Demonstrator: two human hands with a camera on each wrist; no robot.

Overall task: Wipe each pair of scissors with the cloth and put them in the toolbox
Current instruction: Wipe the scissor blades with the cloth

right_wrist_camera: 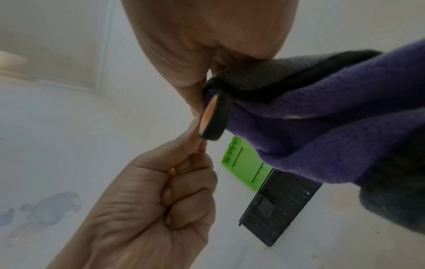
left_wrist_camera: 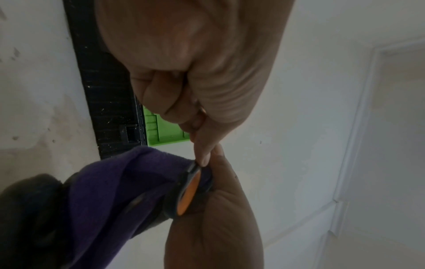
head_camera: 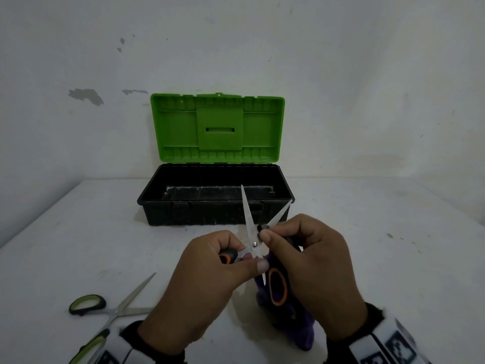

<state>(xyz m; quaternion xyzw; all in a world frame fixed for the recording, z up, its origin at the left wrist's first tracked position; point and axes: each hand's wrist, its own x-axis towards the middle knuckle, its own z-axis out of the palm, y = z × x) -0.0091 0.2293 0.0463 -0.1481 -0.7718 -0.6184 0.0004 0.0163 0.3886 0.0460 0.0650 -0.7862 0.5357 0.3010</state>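
Note:
Orange-and-black scissors [head_camera: 249, 219] are spread wide, blades pointing up toward the toolbox [head_camera: 210, 214]. My left hand [head_camera: 246, 262] pinches one orange-lined handle between thumb and fingers. My right hand [head_camera: 278, 240] grips the other handle [head_camera: 278, 287] together with the purple cloth [head_camera: 301, 329], which hangs below the palm. The left wrist view shows that handle [left_wrist_camera: 188, 193] lying against the cloth [left_wrist_camera: 103, 191]. In the right wrist view the handle [right_wrist_camera: 214, 118] sits beside the cloth [right_wrist_camera: 322, 127]. The black toolbox stands behind, its green lid [head_camera: 217, 127] raised and nothing visible inside.
A second pair of scissors with green-and-black handles [head_camera: 115, 311] lies spread on the white table [head_camera: 393, 232] at the lower left, partly under my left wrist. The toolbox stands close to the white back wall.

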